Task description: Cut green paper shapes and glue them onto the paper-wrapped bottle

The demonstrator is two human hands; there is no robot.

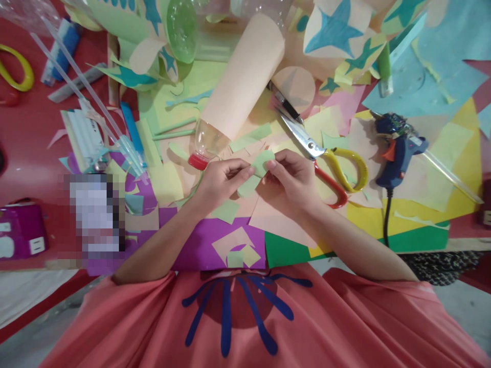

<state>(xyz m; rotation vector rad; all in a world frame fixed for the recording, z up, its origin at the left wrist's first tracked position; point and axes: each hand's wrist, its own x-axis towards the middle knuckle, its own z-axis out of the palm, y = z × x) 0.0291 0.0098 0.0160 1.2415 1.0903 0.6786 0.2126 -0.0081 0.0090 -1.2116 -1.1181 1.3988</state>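
Between my two hands is a small rounded piece of light green paper (263, 161). My left hand (223, 179) pinches its left edge between thumb and fingers. On the other side, my right hand (292, 176) grips it with the thumb on top. Just beneath lies another pale green paper scrap (248, 187). Beyond my left hand rests a clear plastic bottle wrapped in peach paper (245, 76), its red cap (198, 161) pointing toward me. Scissors with one yellow and one red handle (345, 171) lie partly spread beside my right hand.
A blue glue gun (397, 153) with a clear glue stick lies right, its cord running toward me. Clear sticks (76, 76), a blue marker (132, 128) and a pixelated object (97, 214) are left. Paper stars (337, 30) lie at the back; coloured sheets and scraps cover the red table (23, 138).
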